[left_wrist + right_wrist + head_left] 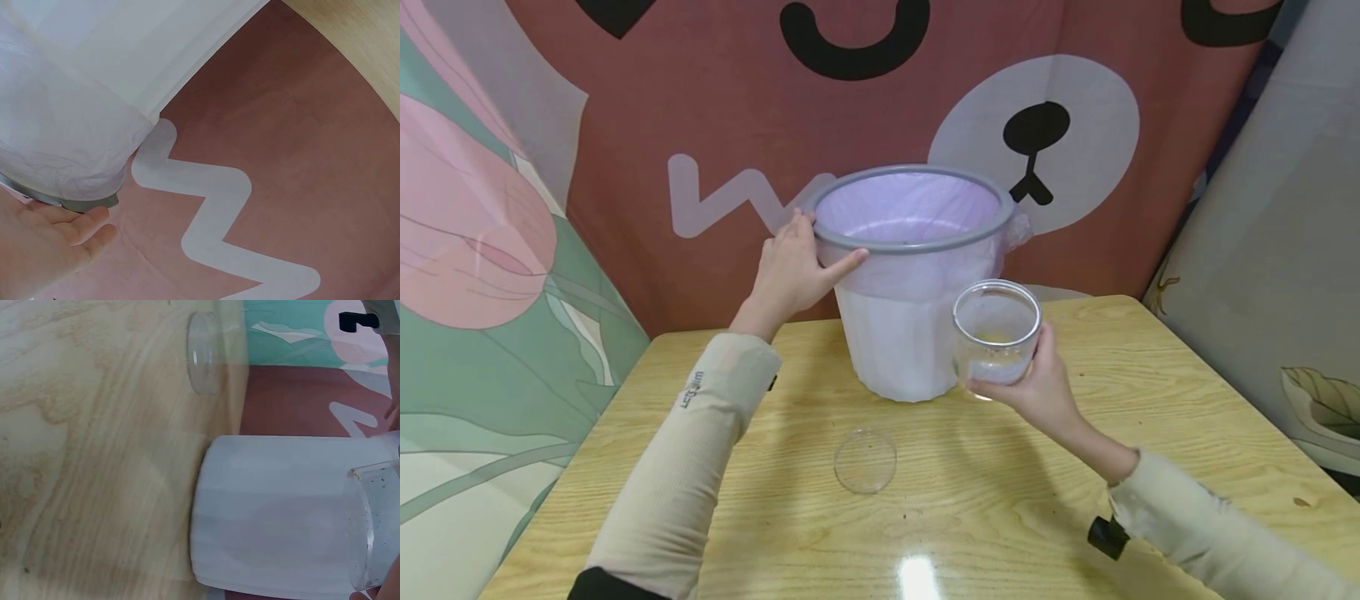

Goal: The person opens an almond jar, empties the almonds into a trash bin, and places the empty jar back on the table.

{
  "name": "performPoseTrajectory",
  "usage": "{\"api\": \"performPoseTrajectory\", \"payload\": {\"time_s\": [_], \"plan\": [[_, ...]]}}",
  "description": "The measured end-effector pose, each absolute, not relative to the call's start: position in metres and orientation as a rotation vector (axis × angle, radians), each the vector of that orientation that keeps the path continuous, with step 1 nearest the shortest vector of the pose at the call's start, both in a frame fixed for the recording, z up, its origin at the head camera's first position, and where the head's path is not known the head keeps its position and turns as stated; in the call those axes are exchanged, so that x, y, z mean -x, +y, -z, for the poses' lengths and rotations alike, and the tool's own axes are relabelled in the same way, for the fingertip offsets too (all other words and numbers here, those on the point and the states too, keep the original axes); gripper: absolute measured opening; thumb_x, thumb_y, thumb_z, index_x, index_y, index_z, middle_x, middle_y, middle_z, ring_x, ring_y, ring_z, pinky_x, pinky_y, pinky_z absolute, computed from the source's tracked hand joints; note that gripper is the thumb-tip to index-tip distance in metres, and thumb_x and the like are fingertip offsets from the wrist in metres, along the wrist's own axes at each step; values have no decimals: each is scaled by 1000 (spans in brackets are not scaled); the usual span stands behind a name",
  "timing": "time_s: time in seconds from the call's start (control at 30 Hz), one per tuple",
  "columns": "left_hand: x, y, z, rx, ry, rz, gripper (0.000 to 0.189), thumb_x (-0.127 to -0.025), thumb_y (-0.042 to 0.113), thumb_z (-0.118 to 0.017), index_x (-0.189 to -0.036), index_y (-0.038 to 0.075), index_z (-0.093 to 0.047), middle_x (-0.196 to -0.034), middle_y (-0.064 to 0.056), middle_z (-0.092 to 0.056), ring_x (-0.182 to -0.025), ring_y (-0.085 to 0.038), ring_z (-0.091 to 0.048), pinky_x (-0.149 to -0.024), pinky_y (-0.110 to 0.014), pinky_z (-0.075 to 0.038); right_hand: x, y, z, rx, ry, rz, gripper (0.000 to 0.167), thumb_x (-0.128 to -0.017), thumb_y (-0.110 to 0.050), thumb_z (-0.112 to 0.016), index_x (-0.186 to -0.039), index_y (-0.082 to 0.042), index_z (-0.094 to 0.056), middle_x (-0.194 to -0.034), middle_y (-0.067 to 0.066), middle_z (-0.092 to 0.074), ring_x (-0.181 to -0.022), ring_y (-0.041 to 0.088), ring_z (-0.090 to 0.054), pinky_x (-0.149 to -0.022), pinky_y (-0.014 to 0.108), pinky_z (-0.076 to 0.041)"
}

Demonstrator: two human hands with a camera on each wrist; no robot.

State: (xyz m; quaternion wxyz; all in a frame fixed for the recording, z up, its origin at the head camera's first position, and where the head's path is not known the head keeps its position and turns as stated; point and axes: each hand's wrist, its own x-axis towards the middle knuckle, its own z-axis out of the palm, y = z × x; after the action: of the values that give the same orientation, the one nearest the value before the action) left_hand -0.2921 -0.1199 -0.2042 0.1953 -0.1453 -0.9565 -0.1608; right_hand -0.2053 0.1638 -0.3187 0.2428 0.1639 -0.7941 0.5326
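A white trash bin with a grey rim ring and a translucent lilac bag as liner stands on the table. My left hand rests against the left side of its rim, thumb stretched out along the front; the left wrist view shows the fingers lying by the grey ring. In my right hand I hold a clear open-topped jar in front of the bin's right side, mouth up and leaning slightly. Small specks cling to its wall in the right wrist view. A clear round lid lies flat on the table.
The light wooden table ends just behind the bin. A hanging cloth with a printed cartoon bear covers the back, a floral one stands left, and a grey one stands right. Bunched bag plastic sticks out at the bin's right.
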Motion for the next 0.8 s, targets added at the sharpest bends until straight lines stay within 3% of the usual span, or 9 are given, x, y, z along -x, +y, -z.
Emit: {"api": "performPoseTrajectory", "payload": {"time_s": [0.13, 0.37, 0.8], "plan": [[292, -119, 204, 409, -2680, 451, 101, -76, 72, -39, -137, -7, -21, -141, -27, -17, -129, -33, -22, -99, -49, -21, 209, 165, 330, -445, -2180, -1467, 96, -51, -2, -85, -127, 0, -28, -119, 17, -46, -107, 27, -44, -86, 42, -33], [291, -119, 204, 409, -2688, 453, 101, -76, 72, -39, -137, -7, -20, -142, -27, -16, -128, -34, -22, -100, -49, -20, 190, 153, 319, -464, -2197, -1490, 89, -53, 6, -81, -124, 9, -27, -117, 28, -44, -105, 36, -44, -85, 47, -33], [291, -119, 203, 413, -2681, 458, 100, -77, 71, -39, -137, -7, -21, -142, -27, -16, -128, -35, -23, -100, -49, -21, 189, 148, 332, -481, -2208, -1555, 95, -52, 7, -81, -127, 7, -23, -119, 29, -42, -107, 40, -42, -86, 50, -33]]}}
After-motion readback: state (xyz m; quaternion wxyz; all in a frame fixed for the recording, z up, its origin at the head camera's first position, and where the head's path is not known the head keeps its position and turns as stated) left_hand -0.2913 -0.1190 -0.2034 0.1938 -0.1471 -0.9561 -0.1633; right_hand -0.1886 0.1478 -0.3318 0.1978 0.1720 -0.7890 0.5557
